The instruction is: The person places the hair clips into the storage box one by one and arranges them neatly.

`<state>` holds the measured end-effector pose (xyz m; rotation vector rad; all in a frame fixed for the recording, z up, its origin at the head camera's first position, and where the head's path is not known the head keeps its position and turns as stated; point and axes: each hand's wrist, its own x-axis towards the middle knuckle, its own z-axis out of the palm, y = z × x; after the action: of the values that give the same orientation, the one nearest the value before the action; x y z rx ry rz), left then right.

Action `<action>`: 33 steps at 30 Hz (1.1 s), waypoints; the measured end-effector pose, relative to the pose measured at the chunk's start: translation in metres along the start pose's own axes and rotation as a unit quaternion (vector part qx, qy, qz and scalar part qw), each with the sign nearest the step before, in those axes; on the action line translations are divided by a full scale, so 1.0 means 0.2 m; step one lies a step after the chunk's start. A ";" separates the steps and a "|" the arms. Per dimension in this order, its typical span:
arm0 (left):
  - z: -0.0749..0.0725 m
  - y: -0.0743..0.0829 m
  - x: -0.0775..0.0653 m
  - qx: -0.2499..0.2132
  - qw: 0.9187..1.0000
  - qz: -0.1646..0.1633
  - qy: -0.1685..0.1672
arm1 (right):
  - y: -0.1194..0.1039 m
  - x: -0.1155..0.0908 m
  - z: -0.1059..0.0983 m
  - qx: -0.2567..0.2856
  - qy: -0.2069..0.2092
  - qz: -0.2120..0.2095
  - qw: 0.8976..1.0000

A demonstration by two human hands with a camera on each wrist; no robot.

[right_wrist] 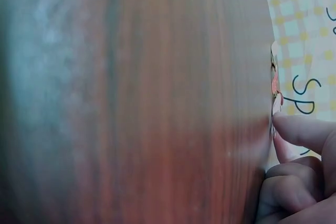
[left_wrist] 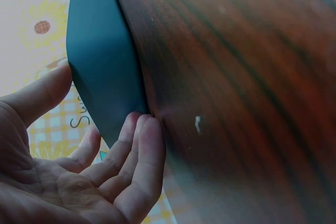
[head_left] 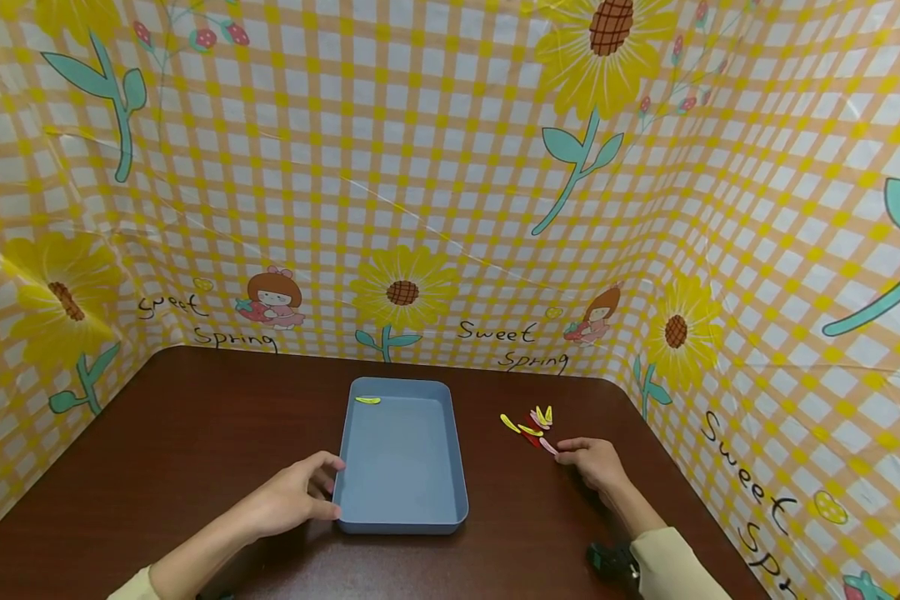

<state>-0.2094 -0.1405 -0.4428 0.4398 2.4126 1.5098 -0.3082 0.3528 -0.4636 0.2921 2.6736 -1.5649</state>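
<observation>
Head view: left hand (head_left: 297,493), fingers relaxed, touches the tray (head_left: 401,471) at its left wall; out right, right hand (head_left: 594,463) pinches a pink clip (head_left: 547,445), probably light, stiff, slick, best held by that near end; beyond, more clips (head_left: 530,431); far left in the tray, a yellow clip (head_left: 367,401)

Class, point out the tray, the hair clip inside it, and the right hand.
Tray (head_left: 401,471): head view, on its bare floor.
Yellow hair clip (head_left: 368,401): head view, on its middle.
Right hand (head_left: 597,463): head view, on the back of the hand.
</observation>
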 end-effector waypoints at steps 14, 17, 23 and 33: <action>0.00 0.00 0.00 0.004 1.000 0.003 0.002 | 0.01 0.03 0.01 -0.026 0.014 0.001 1.000; 0.00 0.00 0.00 0.002 1.000 0.004 0.003 | 0.00 0.03 0.01 -0.032 0.021 0.006 0.999; 0.00 0.00 0.00 0.002 1.000 0.004 0.002 | -0.02 0.04 0.02 -0.044 0.037 0.010 0.998; 0.00 0.00 0.00 0.000 1.000 -0.002 -0.002 | -0.02 0.05 0.02 -0.066 0.039 0.006 0.997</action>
<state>-0.2086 -0.1407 -0.4419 0.4385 2.4091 1.5047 -0.3197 0.3490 -0.4639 0.3710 2.8127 -1.3938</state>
